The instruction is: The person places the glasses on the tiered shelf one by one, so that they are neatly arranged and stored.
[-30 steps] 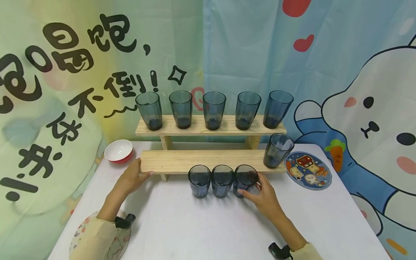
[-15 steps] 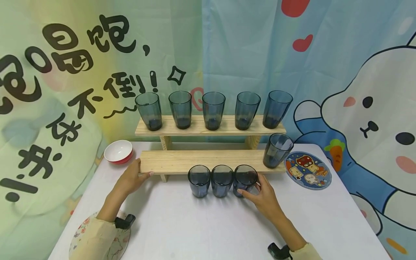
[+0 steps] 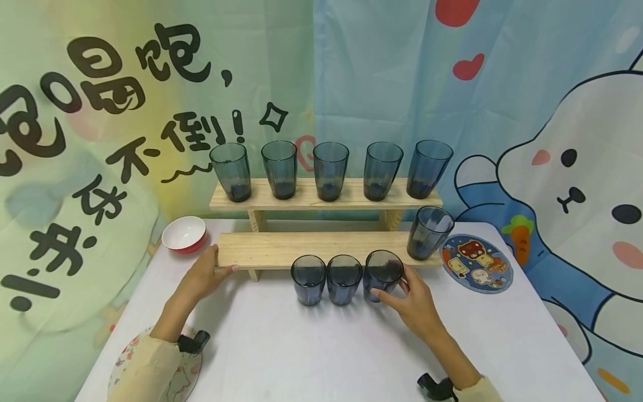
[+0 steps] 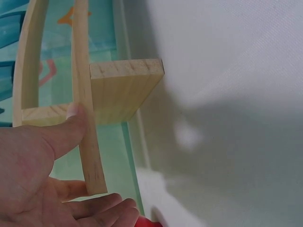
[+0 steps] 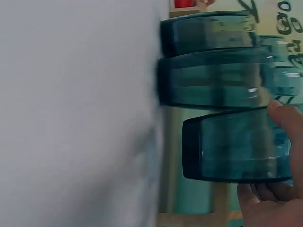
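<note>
My right hand [image 3: 414, 301] grips a blue-tinted drinking glass [image 3: 382, 273], thumb on its near side. In the right wrist view, the base of this glass [image 5: 236, 146] hangs a little above the white tabletop, beside two more upright glasses [image 3: 344, 279] on the table. My left hand [image 3: 201, 273] holds the left end of the lower plank of a two-tier wooden rack [image 3: 281, 249]. Its thumb lies on one face of the plank [image 4: 87, 142] and fingers pass behind. One glass [image 3: 430, 233] stands at the lower plank's right end.
Several similar glasses [image 3: 330, 170] stand in a row on the upper plank. A red and white bowl [image 3: 184, 233] sits left of the rack. To the right lies a round blue cartoon mat [image 3: 474, 268]. A floral round mat [image 3: 188, 371] is partly under the left sleeve.
The right hand has raised its glass slightly off the table and shifted it a little right, apart from the middle glass. The left hand has stayed on the rack.
</note>
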Demonstrator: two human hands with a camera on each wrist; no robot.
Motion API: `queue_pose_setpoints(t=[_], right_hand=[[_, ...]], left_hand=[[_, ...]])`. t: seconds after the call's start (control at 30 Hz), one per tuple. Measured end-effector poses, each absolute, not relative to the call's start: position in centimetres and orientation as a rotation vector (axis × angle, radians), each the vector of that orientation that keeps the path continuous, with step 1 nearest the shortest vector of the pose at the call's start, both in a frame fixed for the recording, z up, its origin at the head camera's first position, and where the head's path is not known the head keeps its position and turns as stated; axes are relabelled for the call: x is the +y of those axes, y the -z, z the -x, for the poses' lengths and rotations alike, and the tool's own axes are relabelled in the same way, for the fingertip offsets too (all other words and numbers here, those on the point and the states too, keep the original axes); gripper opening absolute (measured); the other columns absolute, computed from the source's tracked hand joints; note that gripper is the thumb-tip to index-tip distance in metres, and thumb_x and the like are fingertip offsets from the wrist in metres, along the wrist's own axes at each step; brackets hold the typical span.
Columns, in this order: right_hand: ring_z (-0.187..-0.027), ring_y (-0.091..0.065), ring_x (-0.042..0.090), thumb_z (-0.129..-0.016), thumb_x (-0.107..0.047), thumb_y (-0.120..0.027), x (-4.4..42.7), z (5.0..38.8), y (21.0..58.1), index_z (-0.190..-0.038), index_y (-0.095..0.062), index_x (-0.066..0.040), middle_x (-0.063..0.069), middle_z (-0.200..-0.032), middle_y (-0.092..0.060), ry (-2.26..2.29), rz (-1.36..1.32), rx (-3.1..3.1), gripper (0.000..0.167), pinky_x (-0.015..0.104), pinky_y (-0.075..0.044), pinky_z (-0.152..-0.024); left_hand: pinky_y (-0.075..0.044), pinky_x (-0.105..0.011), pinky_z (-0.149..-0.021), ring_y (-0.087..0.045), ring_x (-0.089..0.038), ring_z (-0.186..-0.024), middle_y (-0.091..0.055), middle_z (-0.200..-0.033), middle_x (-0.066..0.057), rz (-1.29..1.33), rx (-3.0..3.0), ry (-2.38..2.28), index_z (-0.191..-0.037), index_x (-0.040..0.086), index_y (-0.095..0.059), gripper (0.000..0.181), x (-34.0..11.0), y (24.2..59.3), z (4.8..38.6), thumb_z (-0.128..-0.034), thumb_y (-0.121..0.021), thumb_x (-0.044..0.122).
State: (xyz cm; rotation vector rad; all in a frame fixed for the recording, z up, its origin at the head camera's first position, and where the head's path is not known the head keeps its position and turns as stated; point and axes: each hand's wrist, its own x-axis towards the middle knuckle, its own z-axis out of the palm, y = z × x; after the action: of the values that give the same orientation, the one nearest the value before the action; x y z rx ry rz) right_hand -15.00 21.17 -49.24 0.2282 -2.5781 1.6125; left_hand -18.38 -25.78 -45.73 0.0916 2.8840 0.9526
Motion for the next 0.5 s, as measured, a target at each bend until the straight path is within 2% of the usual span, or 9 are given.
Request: queue_pose_setpoints(t=[0.2,0.37,0.5], right_hand=[[-0.149,-0.045,0.034,-0.088,-0.026,-0.089,21.0,15.0,46.5,-0.156,-0.043,-0.004,0.017,-0.155,-0.048,-1.61,-0.244,-2.543,0.085,0.038,-0.036,-0.121],[-0.149,-0.043,0.035,-0.089,-0.025,-0.089,20.7,15.9,44.9,-0.153,-0.046,-0.004,0.018,-0.152,-0.047,-1.591,-0.255,-2.498,0.08,0.048,-0.034,-0.124],[-0.152,-0.041,0.036,-0.09,-0.03,-0.087,20.4,17.1,44.2,-0.153,-0.046,-0.004,0.019,-0.154,-0.046,-1.588,-0.208,-2.485,0.079,0.047,-0.033,-0.125]], left_hand=[[-0.04,-0.067,-0.112,-0.049,-0.056,-0.136,-0.047,-0.145,-0.044,-0.088,2.888,-0.944,-0.152,-0.021,-0.027,0.082,-25.9,45.6,18.3,-0.1031,-0.071,0.029],[-0.04,-0.067,-0.112,-0.049,-0.055,-0.136,-0.047,-0.145,-0.044,-0.087,2.879,-0.953,-0.152,-0.021,-0.028,0.082,-25.8,45.5,18.4,-0.1031,-0.071,0.029],[-0.041,-0.067,-0.111,-0.051,-0.055,-0.134,-0.049,-0.142,-0.043,-0.089,2.882,-0.958,-0.151,-0.021,-0.029,0.081,-25.7,45.4,18.3,-0.1027,-0.071,0.028]])
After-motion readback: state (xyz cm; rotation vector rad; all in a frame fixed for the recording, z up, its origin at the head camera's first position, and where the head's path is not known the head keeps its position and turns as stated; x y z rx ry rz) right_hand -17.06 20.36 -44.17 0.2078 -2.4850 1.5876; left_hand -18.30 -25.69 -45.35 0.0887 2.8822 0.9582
